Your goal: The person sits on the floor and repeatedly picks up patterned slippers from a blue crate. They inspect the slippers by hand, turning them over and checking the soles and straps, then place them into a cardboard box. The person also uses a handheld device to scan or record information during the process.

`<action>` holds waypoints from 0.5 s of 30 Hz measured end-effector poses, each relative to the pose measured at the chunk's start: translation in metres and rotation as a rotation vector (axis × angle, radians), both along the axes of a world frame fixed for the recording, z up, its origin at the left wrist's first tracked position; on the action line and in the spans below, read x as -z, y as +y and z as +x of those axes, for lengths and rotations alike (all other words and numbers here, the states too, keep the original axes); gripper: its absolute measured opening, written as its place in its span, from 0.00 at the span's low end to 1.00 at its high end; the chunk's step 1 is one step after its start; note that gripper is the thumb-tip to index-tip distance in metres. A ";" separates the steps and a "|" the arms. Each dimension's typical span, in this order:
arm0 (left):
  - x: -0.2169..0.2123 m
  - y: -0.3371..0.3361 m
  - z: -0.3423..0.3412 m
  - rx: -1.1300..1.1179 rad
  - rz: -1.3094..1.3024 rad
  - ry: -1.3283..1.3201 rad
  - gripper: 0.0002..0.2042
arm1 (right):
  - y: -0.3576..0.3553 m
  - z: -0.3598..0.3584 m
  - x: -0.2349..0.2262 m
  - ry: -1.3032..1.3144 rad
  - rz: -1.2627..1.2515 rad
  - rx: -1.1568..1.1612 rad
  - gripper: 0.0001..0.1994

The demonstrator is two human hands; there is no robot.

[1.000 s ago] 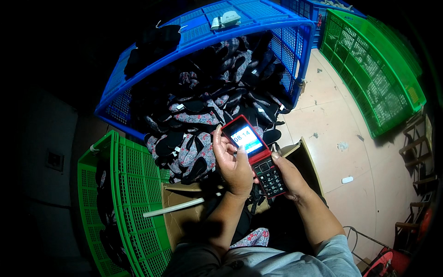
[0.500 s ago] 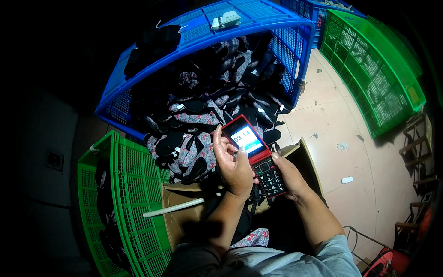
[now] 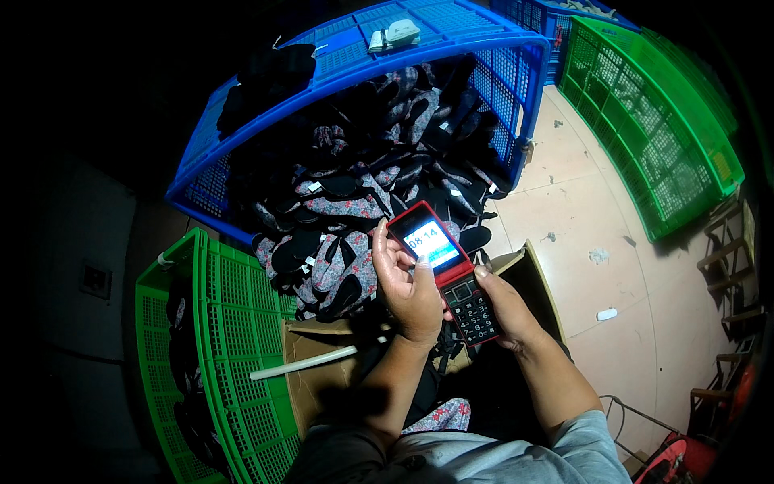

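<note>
A: Where does the red flip phone (image 3: 445, 270) sit?

B: Between both hands. The left hand (image 3: 409, 287) wraps the lit screen half, fingers curled close round its left edge, thumb lying up the right side of the screen. The right hand (image 3: 504, 310) cups the keypad half from beneath, thumb tip touching the keypad's upper right edge.

A: Long axis?

B: Runs diagonally. The screen end points up-left, away from the person, toward the blue crate (image 3: 339, 64); the keypad end points down-right toward the right wrist.

A: Beyond the fingertips?

B: Floral and black shoe pieces (image 3: 355, 202) heaped in that crate. Left of the left wrist, a green crate (image 3: 234, 323) and a white tube (image 3: 302, 363) on a cardboard box (image 3: 318, 379).
</note>
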State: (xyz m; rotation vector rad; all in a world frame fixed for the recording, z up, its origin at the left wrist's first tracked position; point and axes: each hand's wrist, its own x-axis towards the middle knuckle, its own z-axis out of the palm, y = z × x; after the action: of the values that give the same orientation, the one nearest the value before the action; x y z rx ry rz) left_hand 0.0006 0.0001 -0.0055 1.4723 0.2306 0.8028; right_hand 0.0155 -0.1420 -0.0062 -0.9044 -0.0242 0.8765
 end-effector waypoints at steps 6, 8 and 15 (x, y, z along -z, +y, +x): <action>-0.001 0.000 0.000 -0.004 0.021 0.009 0.34 | 0.000 0.000 0.000 0.007 0.005 0.003 0.23; -0.001 -0.001 0.000 -0.005 0.014 0.010 0.34 | 0.000 0.000 0.000 0.008 0.007 0.004 0.23; 0.001 0.000 -0.001 -0.009 0.028 0.009 0.34 | 0.000 0.000 0.000 0.004 -0.007 0.002 0.24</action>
State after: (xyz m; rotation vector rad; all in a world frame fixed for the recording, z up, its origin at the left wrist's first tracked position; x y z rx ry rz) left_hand 0.0000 -0.0003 -0.0061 1.5020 0.2335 0.8096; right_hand 0.0156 -0.1424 -0.0058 -0.9088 -0.0171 0.8766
